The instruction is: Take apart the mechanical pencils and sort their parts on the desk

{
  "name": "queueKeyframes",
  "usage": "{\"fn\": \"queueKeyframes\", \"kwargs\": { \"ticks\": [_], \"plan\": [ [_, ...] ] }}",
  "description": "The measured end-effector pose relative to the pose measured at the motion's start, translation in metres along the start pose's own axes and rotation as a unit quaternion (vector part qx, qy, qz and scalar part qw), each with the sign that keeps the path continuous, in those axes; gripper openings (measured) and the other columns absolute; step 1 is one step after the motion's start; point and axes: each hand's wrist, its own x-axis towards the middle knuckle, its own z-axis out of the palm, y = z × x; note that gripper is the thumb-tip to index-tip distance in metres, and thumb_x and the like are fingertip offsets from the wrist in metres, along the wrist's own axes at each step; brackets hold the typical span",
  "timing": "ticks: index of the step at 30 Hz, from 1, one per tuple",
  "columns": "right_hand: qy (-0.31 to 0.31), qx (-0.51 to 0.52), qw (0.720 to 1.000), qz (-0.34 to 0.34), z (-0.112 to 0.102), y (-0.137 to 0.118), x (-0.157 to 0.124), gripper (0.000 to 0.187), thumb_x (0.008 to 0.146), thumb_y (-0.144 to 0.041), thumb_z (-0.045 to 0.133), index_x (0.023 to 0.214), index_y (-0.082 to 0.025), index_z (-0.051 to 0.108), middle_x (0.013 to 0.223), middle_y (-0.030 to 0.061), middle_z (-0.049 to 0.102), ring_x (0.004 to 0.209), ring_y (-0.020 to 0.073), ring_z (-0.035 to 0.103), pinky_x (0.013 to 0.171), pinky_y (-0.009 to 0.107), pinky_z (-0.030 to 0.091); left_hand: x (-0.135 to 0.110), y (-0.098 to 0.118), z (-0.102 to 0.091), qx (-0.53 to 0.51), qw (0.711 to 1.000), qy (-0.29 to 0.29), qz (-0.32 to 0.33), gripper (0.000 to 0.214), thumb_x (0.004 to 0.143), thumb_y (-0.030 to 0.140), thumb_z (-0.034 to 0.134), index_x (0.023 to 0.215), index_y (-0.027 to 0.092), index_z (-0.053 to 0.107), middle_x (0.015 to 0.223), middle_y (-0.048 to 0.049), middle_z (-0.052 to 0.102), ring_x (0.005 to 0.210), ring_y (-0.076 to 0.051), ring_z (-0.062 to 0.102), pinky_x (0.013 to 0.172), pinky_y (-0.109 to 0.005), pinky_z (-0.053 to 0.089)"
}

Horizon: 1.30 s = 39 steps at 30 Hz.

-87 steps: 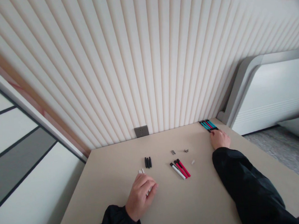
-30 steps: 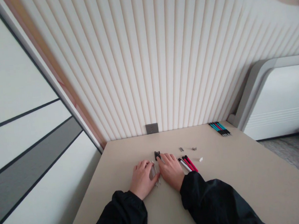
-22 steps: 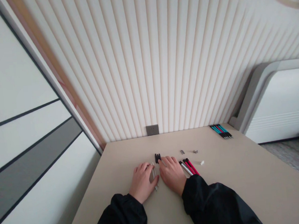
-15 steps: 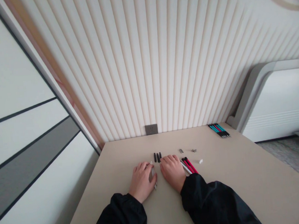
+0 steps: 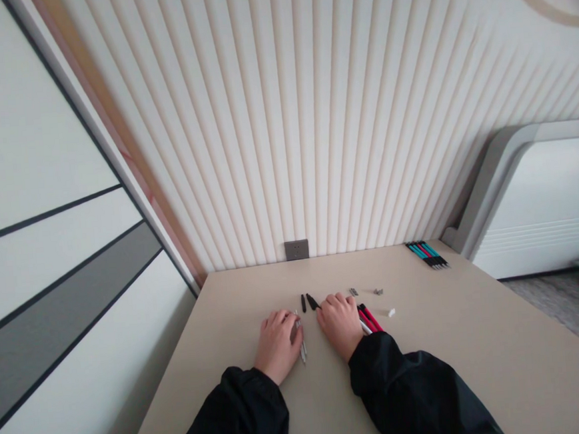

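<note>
My left hand (image 5: 279, 345) rests on the table with its fingers curled and its thumb drawn in against thin pale pen refills (image 5: 303, 351), which lie lengthwise at its fingertips. Across a small gap, my right hand (image 5: 338, 321) is bent palm down, its fingertips on the lower end of black pen grips (image 5: 312, 301) lying at a slant. One more black grip (image 5: 304, 303) lies straight between the hands. Beside my right wrist are red pen barrels (image 5: 370, 319) and a white barrel (image 5: 366, 327), partly covered by the hand.
Small metal parts (image 5: 354, 292) and further metal bits (image 5: 378, 291) lie beyond my right hand, with a small white piece (image 5: 391, 312) to the right. Several teal and red pens (image 5: 427, 255) lie at the table's (image 5: 255, 286) back right. A socket (image 5: 297, 250) is on the ribbed wall.
My right hand has drawn black grips into a slant, leaving one straight. My left thumb has closed in towards its fingers by the refills. The view has shifted slightly.
</note>
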Motion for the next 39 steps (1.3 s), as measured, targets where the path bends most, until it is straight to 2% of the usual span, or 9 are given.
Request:
{"fn": "queueKeyframes", "kwargs": {
  "ticks": [4,9,13,16,18,20,24,29,39],
  "plan": [
    [0.032,0.047,0.998,0.000,0.000,0.004,0.001,0.019,0.089,-0.025,0.057,0.074,-0.019,0.066,0.079,0.0059,0.067,0.084,0.0219,0.056,0.076,0.035,0.032,0.008,0.002,0.005,-0.063,0.997,0.044,-0.010,0.016,0.088,0.021,0.051,0.098,0.020,0.063,0.095,-0.0058,0.063,0.094,-0.023,0.058,0.083,-0.039,0.045],
    [0.099,0.167,0.978,-0.074,-0.008,0.006,-0.003,0.015,0.092,-0.027,0.055,0.085,-0.021,0.068,0.084,0.0040,0.068,0.083,0.0183,0.057,0.081,0.033,0.031,0.021,0.008,0.013,-0.200,0.973,0.113,-0.014,0.019,0.091,0.029,0.048,0.100,0.018,0.061,0.093,-0.0075,0.065,0.089,-0.020,0.061,0.082,-0.035,0.049],
    [0.116,0.212,0.965,-0.102,-0.016,0.002,-0.007,0.017,0.094,-0.028,0.052,0.088,-0.021,0.067,0.086,0.0045,0.067,0.083,0.0178,0.056,0.082,0.033,0.031,0.023,0.015,0.015,-0.254,0.960,0.117,-0.015,0.017,0.093,0.030,0.047,0.094,0.019,0.060,0.091,-0.0064,0.064,0.087,-0.019,0.061,0.077,-0.030,0.049],
    [0.096,0.188,0.970,-0.119,-0.021,0.009,-0.005,0.017,0.094,-0.029,0.051,0.092,-0.023,0.068,0.090,0.0045,0.067,0.086,0.0181,0.056,0.083,0.033,0.031,0.019,0.017,0.014,-0.265,0.957,0.120,-0.024,0.016,0.093,0.029,0.047,0.095,0.019,0.059,0.091,-0.0046,0.064,0.086,-0.017,0.061,0.075,-0.028,0.048],
    [0.081,0.137,0.984,-0.086,-0.024,0.021,-0.001,0.018,0.095,-0.029,0.051,0.093,-0.024,0.068,0.095,0.0049,0.067,0.090,0.0193,0.055,0.083,0.034,0.031,0.017,0.017,0.013,-0.262,0.957,0.119,-0.029,0.015,0.093,0.028,0.047,0.095,0.020,0.059,0.090,-0.0038,0.064,0.085,-0.017,0.060,0.075,-0.028,0.046],
    [0.073,0.070,0.995,-0.018,-0.024,0.037,0.003,0.019,0.094,-0.024,0.049,0.090,-0.023,0.068,0.100,0.0063,0.065,0.094,0.0213,0.053,0.082,0.035,0.031,0.016,0.017,0.012,-0.254,0.960,0.113,-0.031,0.015,0.093,0.028,0.047,0.093,0.020,0.059,0.089,-0.0035,0.064,0.085,-0.017,0.060,0.075,-0.028,0.046],
    [0.031,-0.019,0.997,0.067,-0.018,0.066,0.005,0.019,0.091,-0.019,0.051,0.086,-0.021,0.070,0.108,0.0097,0.063,0.101,0.0250,0.051,0.084,0.037,0.030,0.016,0.016,0.013,-0.232,0.968,0.092,-0.027,0.016,0.093,0.029,0.046,0.090,0.019,0.059,0.083,-0.0032,0.060,0.079,-0.017,0.057,0.075,-0.029,0.045],
    [-0.009,-0.040,0.995,0.086,-0.012,0.073,0.003,0.024,0.092,-0.020,0.049,0.079,-0.021,0.070,0.104,0.0113,0.063,0.103,0.0262,0.050,0.084,0.038,0.029,0.016,0.017,0.013,-0.219,0.972,0.085,-0.005,0.018,0.094,0.029,0.045,0.091,0.019,0.059,0.082,-0.0041,0.058,0.078,-0.018,0.055,0.074,-0.030,0.045],
    [-0.010,-0.005,0.995,0.104,-0.011,0.071,0.003,0.025,0.092,-0.021,0.050,0.076,-0.020,0.069,0.096,0.0104,0.065,0.097,0.0242,0.052,0.080,0.037,0.028,0.014,0.020,0.009,-0.191,0.979,0.066,0.008,0.016,0.093,0.028,0.047,0.086,0.018,0.057,0.078,-0.0029,0.056,0.076,-0.017,0.054,0.073,-0.030,0.044]
  ]
}}
